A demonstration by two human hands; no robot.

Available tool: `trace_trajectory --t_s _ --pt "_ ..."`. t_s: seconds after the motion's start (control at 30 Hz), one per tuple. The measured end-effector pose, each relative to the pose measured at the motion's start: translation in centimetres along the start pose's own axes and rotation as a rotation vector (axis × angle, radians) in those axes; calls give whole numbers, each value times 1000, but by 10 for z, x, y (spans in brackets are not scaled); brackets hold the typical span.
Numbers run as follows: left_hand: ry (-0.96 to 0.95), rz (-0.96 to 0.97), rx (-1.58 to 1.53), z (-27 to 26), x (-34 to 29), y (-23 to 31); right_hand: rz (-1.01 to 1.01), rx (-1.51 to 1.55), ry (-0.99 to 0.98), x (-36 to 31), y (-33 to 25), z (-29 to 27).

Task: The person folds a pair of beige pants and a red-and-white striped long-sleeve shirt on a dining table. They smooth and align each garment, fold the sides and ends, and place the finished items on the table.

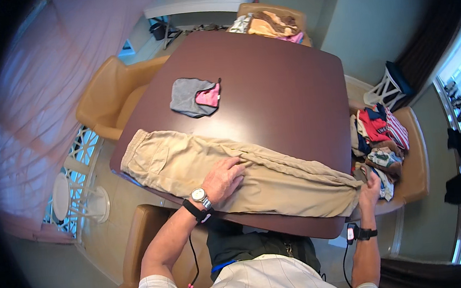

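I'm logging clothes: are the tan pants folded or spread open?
Folded lengthwise: the pants lie as one long strip on the table, one leg over the other.

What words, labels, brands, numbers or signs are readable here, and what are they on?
None can be read.
Red garment on the right-hand chair: possible lettering, too small to read.
Wristwatch near the left hand: dial too small to read.
Tan trousers: no lettering visible.

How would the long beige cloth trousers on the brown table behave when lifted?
The long beige cloth trousers would probably droop, since they show soft wrinkles. Lying stretched out lengthwise, they might trail if lifted by the gathered waistband alone.
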State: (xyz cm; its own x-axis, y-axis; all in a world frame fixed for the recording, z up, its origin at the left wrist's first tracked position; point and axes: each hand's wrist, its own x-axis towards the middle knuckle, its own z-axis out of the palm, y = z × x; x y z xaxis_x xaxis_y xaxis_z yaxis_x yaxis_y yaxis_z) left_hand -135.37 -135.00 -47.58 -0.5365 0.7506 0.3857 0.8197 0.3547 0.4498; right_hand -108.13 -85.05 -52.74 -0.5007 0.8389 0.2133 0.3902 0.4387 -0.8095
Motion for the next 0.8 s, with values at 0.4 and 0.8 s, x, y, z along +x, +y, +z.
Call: trace_trajectory --t_s 0.4,0.8 --pt "-70 -247 260 -42 -74 -69 -828 -55 -595 -103 -155 85" --pt "-91 -335 301 -45 -97 -88 -640 -662 -298 -28 -84 93"
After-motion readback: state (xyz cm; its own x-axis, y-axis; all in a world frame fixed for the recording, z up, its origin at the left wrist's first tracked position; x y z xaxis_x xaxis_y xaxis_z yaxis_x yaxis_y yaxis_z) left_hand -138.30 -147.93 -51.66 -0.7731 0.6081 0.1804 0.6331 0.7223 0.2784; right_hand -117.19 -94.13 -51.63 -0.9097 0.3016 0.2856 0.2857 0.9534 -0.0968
